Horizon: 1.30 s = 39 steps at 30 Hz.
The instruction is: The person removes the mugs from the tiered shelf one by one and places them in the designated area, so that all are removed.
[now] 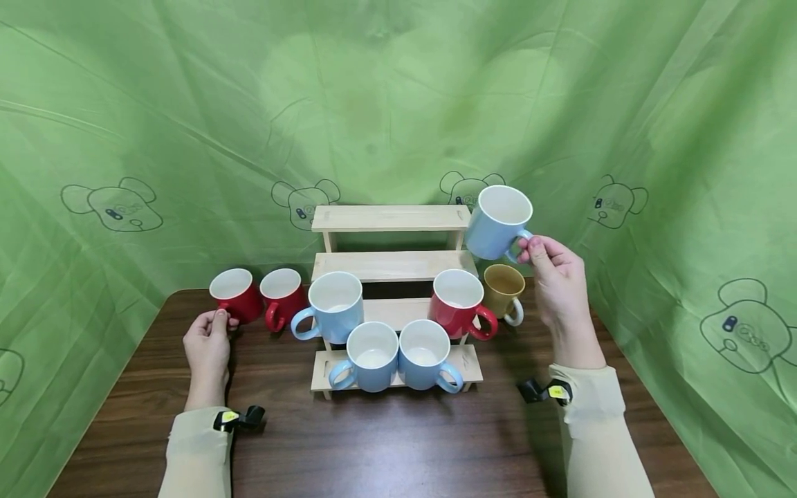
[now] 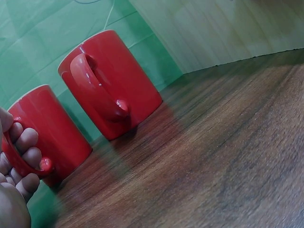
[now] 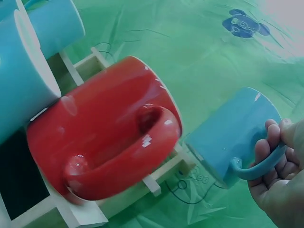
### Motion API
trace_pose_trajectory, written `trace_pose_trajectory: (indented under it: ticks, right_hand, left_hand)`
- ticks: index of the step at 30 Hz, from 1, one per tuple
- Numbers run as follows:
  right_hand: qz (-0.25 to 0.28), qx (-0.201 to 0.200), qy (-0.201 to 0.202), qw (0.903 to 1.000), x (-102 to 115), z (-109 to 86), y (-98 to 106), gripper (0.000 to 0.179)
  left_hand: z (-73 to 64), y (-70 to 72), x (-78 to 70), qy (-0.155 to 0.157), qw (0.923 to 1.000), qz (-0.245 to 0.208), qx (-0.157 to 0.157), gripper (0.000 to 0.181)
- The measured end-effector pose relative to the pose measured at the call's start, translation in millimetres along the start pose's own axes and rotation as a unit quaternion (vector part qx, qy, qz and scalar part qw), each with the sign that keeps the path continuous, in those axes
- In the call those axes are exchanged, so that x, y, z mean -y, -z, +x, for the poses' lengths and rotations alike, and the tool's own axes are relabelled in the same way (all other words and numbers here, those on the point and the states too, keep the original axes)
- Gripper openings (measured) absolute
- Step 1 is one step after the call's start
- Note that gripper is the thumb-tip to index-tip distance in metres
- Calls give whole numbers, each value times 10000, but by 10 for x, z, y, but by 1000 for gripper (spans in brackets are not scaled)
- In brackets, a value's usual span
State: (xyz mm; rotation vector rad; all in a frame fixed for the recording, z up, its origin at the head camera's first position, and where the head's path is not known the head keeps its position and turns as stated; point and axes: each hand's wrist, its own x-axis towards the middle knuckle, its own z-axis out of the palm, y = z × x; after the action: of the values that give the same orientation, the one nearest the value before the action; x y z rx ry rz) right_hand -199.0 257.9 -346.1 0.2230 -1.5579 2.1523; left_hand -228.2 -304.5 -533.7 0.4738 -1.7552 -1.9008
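Observation:
My right hand (image 1: 557,277) grips the handle of a light blue mug (image 1: 498,225) and holds it in the air beside the right end of the rack's top tier. In the right wrist view the fingers curl through that blue mug's handle (image 3: 261,166). On the table at the left, my left hand (image 1: 208,342) grips the handle of a red mug (image 1: 239,297); the left wrist view shows its fingers (image 2: 28,137) wrapped round the handle. Close to the right of it stands a second red mug (image 1: 288,301), apart from the hand.
A stepped wooden rack (image 1: 392,218) stands mid-table. Two blue mugs (image 1: 373,366) sit on its lowest tier. One tier up are a blue mug (image 1: 339,311) at left and a red mug (image 1: 451,311) at right. A tan mug (image 1: 498,297) stands right of the rack. Green cloth (image 1: 373,104) hangs behind.

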Motion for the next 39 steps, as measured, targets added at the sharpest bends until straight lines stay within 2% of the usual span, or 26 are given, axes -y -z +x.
trace_pose_trajectory:
  ticks: [8,18,27,39]
  right_hand:
    - [567,-630,217,9962,81,32,209,19]
    - [1259,-1487,730,9781,0,8,587,17]
    - [1056,-1856,946,9723,-209,-48,850,18]
    - [581,-2183,847,9705,-587,-140,1218,20]
  left_hand:
    - [29,1,18,19,9997,-244,65,21]
    - [42,11,24,42,9997,-238,94,21]
    - [43,11,40,47,9997,-215,134,22]
    - [31,2,31,24,9996,-243,110,22]
